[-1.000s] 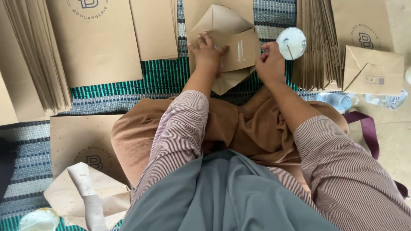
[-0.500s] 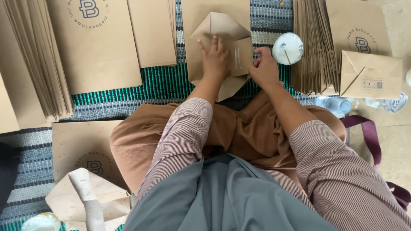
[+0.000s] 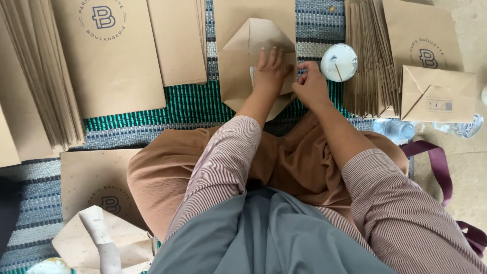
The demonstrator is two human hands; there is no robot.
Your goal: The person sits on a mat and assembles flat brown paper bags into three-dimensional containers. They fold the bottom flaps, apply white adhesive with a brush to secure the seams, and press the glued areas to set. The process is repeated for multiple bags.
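Two bare hands at work on one folded brown paper bag [image 3: 253, 66], head view, looking down. Left hand [image 3: 270, 71] flat on the bag's folded bottom, palm down, fingers [image 3: 270, 55] extended and close together, pressing the flaps. Right hand [image 3: 310, 85] just beside, at the bag's right edge, fingers curled narrow, thumb and forefinger pinched at the fold; what exactly is pinched, cannot tell. Bag lying flat on the striped woven mat [image 3: 187, 104], directly ahead of the crossed legs in tan trousers [image 3: 299, 162], upper flaps folded to a blunt point away from the body.

Round white lidded cup [image 3: 339, 62] just right of the right hand, thin stick resting across its top. Fanned stack of flat bags [image 3: 368, 56] beyond the cup, edges upward. Finished folded bag [image 3: 439, 94] at far right, its triangular bottom flaps showing. Clear plastic bottle [image 3: 398, 129] lying near the right knee. Dark purple strap [image 3: 436, 162] on the floor at right.

Large flat bag with round printed mark [image 3: 109, 56] at upper left, plain flat bag [image 3: 177, 40] next to it. Second fanned stack [image 3: 43, 76] at far left. Another printed bag [image 3: 96, 187] by the left knee, with a crumpled paper piece [image 3: 101, 238] below it. Striped sleeves [image 3: 228, 157] on both forearms, grey cloth over the lap.
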